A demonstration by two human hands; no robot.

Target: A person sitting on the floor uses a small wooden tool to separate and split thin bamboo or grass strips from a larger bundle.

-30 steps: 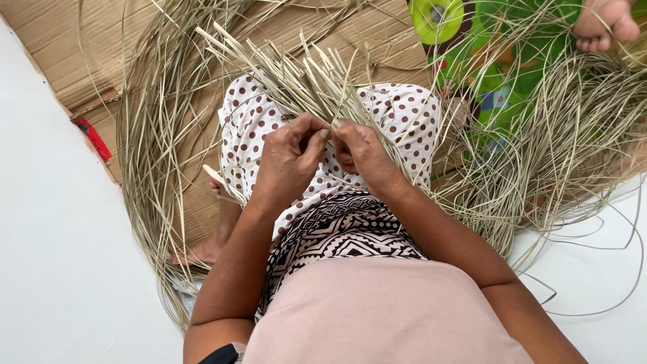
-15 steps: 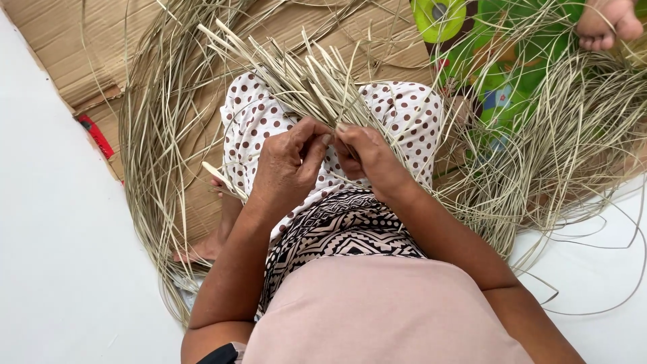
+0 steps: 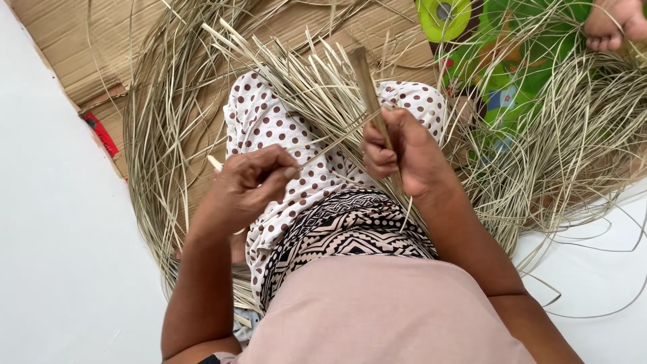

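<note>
Strips of dried leaf (image 3: 317, 87) are fanning out just beyond both of your hands, resting across your spotted lap cloth (image 3: 269, 128) so the loose ends are staying within reach. Your right hand (image 3: 404, 152) is closing tightly around a brown stick (image 3: 364, 81), which is pointing away from you over the fan, seemingly to press or part the strips. Your left hand (image 3: 253, 185) is pinching one thin strip (image 3: 330, 143) between thumb and fingertips, pulling it taut toward the right hand. Looser strands (image 3: 155, 135) are curving around to the left of your left hand, and a bigger tangle (image 3: 573, 141) is lying to the right of your right hand on a green mat (image 3: 512, 47). Another person's bare foot (image 3: 617, 23) is being cut off by the top edge. The lower end of the stick is hiding inside your fist, and where the woven part begins is hard to make out beneath your hands.
</note>
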